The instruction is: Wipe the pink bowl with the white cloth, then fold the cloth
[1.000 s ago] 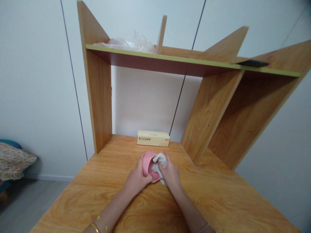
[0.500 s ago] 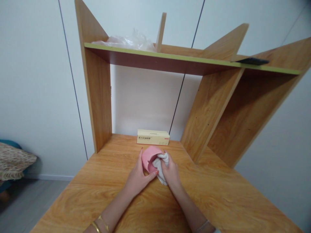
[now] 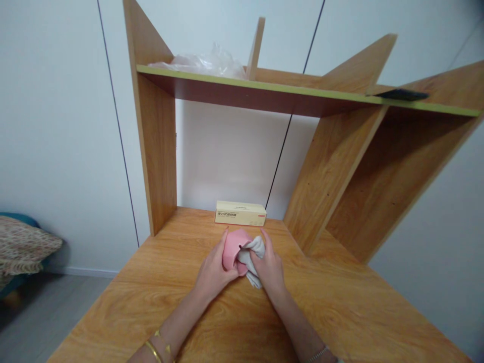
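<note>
A pink bowl-like container (image 3: 232,248), with a small dark hole near its rim, is tilted on its side above the desk, its opening facing right. My left hand (image 3: 215,267) grips it from the left, thumb at the lower rim. In my right hand (image 3: 271,267) is a whitish cloth (image 3: 249,262), pinched with the thumb and pressed at the container's opening. One end of the cloth hangs down below. Part of the cloth and the container's inside are hidden.
Behind the hands, a long cream box (image 3: 240,214) with printed writing stands on the wooden desk (image 3: 159,282). A wooden shelf unit (image 3: 264,91) rises at the back, holding a clear plastic bag (image 3: 209,63) and a flat dark object (image 3: 403,95). A woven cover (image 3: 26,247) shows at far left.
The pink container has turned in my left hand, so its hole and rim have shifted to the right. The cloth stays at its opening. The view has moved slightly.
</note>
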Tool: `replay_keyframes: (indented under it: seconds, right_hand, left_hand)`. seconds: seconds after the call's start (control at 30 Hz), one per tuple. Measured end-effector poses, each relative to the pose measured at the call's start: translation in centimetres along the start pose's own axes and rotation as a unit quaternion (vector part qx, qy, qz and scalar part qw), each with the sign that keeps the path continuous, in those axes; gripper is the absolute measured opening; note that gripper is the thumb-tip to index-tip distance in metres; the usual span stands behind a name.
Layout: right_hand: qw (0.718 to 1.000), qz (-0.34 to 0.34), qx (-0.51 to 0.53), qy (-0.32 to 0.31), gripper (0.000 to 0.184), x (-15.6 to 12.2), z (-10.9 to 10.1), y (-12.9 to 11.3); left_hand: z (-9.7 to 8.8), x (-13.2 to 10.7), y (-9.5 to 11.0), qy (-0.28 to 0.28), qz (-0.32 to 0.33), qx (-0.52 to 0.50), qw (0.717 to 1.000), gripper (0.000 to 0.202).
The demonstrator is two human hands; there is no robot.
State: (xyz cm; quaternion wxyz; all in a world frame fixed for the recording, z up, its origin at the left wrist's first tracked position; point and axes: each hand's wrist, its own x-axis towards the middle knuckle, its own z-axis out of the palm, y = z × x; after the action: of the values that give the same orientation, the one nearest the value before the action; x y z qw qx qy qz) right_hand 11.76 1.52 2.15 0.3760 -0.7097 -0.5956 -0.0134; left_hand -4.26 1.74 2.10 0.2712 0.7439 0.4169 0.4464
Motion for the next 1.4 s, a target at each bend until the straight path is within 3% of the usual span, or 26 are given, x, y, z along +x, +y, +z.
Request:
replay_keyframes:
  seconds: [0.17, 0.37, 0.5, 0.6, 0.7, 0.9, 1.07, 1.27, 1.4]
  right_hand:
    - [1.0, -0.017, -0.023, -0.011, 0.064, 0.0, 0.0, 0.4]
    - [0.99, -0.002, 0.134, -0.041, 0.054, 0.1, 1.1, 1.2]
    - [0.973, 0.017, 0.231, -0.003, 0.048, 0.1, 1.9, 1.2]
    - [0.959, 0.021, 0.283, -0.004, 0.045, 0.1, 2.3, 1.0]
    - [0.963, 0.025, 0.268, -0.004, 0.05, 0.2, 2.2, 0.7]
    - [0.997, 0.012, 0.079, 0.006, 0.06, 0.2, 0.3, 0.2]
    - [1.0, 0.002, -0.015, -0.025, 0.061, 0.1, -0.2, 0.2]
    - [0.994, 0.004, 0.106, -0.038, 0.053, 0.2, 1.0, 1.2]
    - [0.976, 0.028, 0.216, 0.003, 0.049, 0.2, 1.5, 1.3]
  left_hand:
    - [-0.3, -0.3, 0.4, -0.03, 0.005, 0.034, 0.999, 0.086]
    - [-0.2, -0.3, 0.1, -0.015, 0.011, 0.01, 1.0, 0.072]
    - [0.6, -0.2, -0.3, 0.002, 0.007, -0.049, 0.999, 0.088]
    - [1.0, -0.2, -0.4, -0.008, 0.016, -0.086, 0.996, 0.087]
    - [0.9, -0.1, -0.4, -0.001, 0.007, -0.091, 0.996, 0.08]
    - [0.1, 0.0, -0.3, 0.006, -0.007, -0.026, 1.0, 0.077]
    - [-0.5, -0.3, 0.2, -0.009, 0.005, 0.005, 1.0, 0.071]
    - [-0.5, -0.4, 0.5, -0.003, 0.019, -0.013, 1.0, 0.068]
    - [0.3, -0.3, -0.1, 0.005, -0.021, -0.082, 0.996, 0.087]
